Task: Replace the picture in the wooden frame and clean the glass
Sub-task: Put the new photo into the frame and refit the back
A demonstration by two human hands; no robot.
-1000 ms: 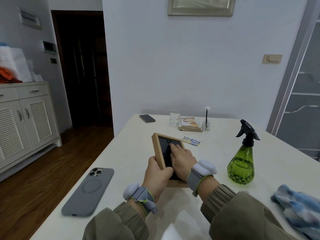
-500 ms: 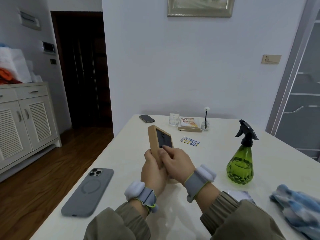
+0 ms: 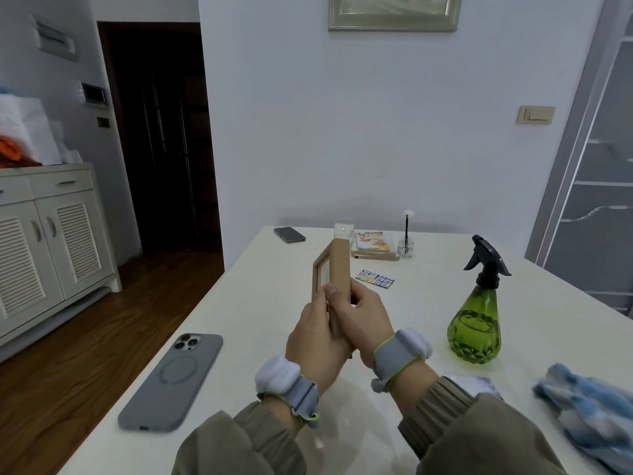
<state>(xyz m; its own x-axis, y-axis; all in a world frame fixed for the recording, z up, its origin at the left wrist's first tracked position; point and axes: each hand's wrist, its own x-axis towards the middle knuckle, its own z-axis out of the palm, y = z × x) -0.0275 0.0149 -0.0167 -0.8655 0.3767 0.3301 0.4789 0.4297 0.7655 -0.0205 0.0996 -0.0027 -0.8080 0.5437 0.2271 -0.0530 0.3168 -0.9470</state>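
One wooden frame (image 3: 334, 269), held upright above the table (image 3: 239, 303) at centre, turned nearly edge-on to the camera; a sliver of its front face and inner opening shows on the left side. Both hands clasp its lower end. Left hand (image 3: 317, 341) wraps the near edge from below and the left, fingers closed around the wood. Right hand (image 3: 363, 320) grips from the right, thumb pressed across the frame's narrow edge. Each wrist carries one grey band with a white pod: two in all.

On the table, counted: two phones, one in a grey case (image 3: 171, 380) lying face down at near left, one dark phone (image 3: 289, 234) at the far edge. One green spray bottle (image 3: 476, 323) with black trigger, upright, right of the hands and apart from them. One blue-and-white cloth (image 3: 589, 409), bunched at near right, blurred. One small printed card (image 3: 375, 279) flat beyond the frame. One glass tumbler (image 3: 343, 228), one small jar with a dark stick (image 3: 406, 245), and a second frame lying flat with a colourful picture on it (image 3: 373, 246), all along the far edge. A glossy sheet (image 3: 476, 383) peeks out behind the right sleeve; what it is cannot be told.
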